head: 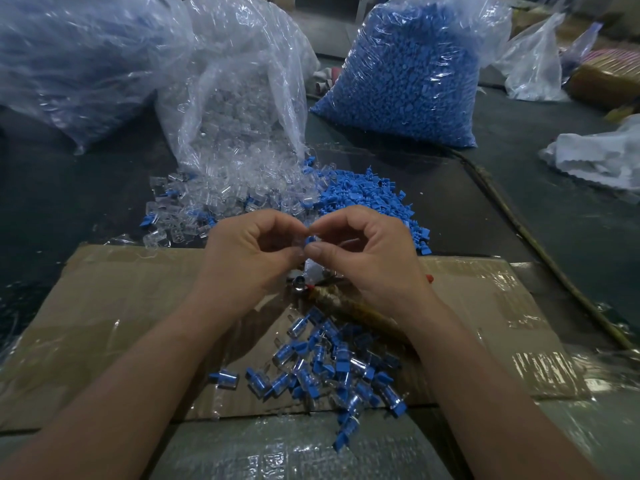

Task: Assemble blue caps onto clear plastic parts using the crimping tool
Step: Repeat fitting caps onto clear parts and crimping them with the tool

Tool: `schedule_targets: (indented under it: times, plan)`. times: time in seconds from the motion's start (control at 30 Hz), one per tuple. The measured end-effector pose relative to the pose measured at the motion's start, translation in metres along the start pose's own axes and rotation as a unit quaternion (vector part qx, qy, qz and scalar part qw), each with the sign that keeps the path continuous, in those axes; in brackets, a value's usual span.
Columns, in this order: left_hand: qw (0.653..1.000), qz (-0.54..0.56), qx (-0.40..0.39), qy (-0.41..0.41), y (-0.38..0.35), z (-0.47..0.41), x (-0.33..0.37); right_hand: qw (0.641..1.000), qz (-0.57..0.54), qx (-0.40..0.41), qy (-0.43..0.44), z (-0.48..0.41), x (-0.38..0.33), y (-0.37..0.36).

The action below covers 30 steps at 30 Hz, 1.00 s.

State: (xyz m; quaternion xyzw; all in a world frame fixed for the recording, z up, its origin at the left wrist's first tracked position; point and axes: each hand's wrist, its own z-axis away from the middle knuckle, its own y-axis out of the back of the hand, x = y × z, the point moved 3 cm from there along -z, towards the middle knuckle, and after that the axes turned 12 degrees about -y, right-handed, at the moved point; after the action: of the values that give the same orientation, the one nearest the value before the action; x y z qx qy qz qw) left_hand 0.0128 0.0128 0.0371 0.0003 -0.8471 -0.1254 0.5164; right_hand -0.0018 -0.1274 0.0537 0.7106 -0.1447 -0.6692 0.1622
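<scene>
Clear plastic is bulging at the far left, where a big sack (69, 64) is slumping on the dark table (52, 202). Beside it an open bag (235, 116) is spilling clear plastic parts (194, 209) toward a flattened cardboard sheet (121, 306). Above that sheet, the left hand (249, 258) is curling its fingers and pinching a clear piece (298, 244) that is barely showing between thumb and forefinger. The right hand (367, 254) is meeting it fingertip to fingertip, its fingers pinching a blue cap (309, 240) against that piece. Under both hands the crimping tool (332, 294) is lying on the cardboard, mostly hidden, with its taped handle running toward the right wrist. Nearer the camera, assembled pieces (329, 362) are lying in a heap between the forearms. Loose blue caps (363, 199) are piling up beyond the right hand, a full sack of caps (412, 74) is standing behind them, and crumpled white plastic (602, 157) is lying at the far right.
</scene>
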Motion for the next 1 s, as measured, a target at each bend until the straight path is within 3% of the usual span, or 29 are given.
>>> schedule_targets:
  times: [0.27,0.57,0.77,1.0]
  plan:
    - [0.998,-0.048,-0.010,-0.040,0.0025,-0.0020,0.0055,0.987,-0.101,-0.098,-0.071,-0.0009,0.0058,0.0003]
    - [0.989,0.132,-0.014,0.068,0.0011,-0.0002,0.0045,0.991,-0.098,-0.065,-0.059,-0.0014,0.0066,0.0025]
    - [0.984,0.147,0.021,0.100,0.0002,-0.0005,0.0030,0.993,-0.089,-0.062,-0.050,-0.0015,0.0076,-0.0006]
    - [0.976,0.172,0.037,0.131,-0.0001,-0.0014,0.0021,0.996,-0.072,-0.039,0.034,0.0013,0.0048,-0.0052]
